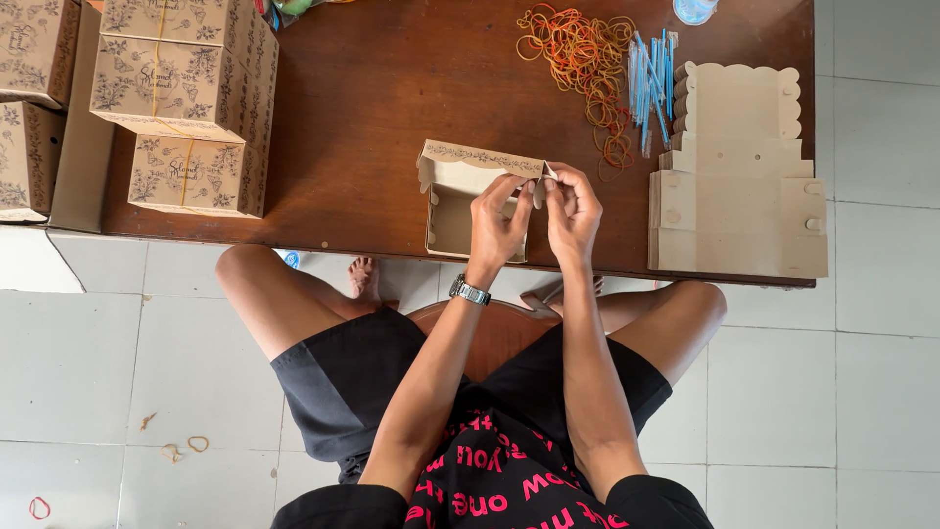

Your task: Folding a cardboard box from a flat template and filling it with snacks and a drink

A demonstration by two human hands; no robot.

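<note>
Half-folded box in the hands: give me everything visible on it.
The half-folded box looks like tan-brown cardboard, open-topped, with a scalloped flap edged in a dark floral print. It sits near the front edge of the brown table, not yet closed. The left hand and the right hand both pinch its right side; the fingers cover that corner.

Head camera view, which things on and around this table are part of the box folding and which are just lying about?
In use:
- half-folded box, with left hand and right hand pinching its side flap
- stack of flat box blanks
- finished boxes bound with bands
- rubber bands

Lying about:
- blue sticks
- loose bands on the floor
</note>
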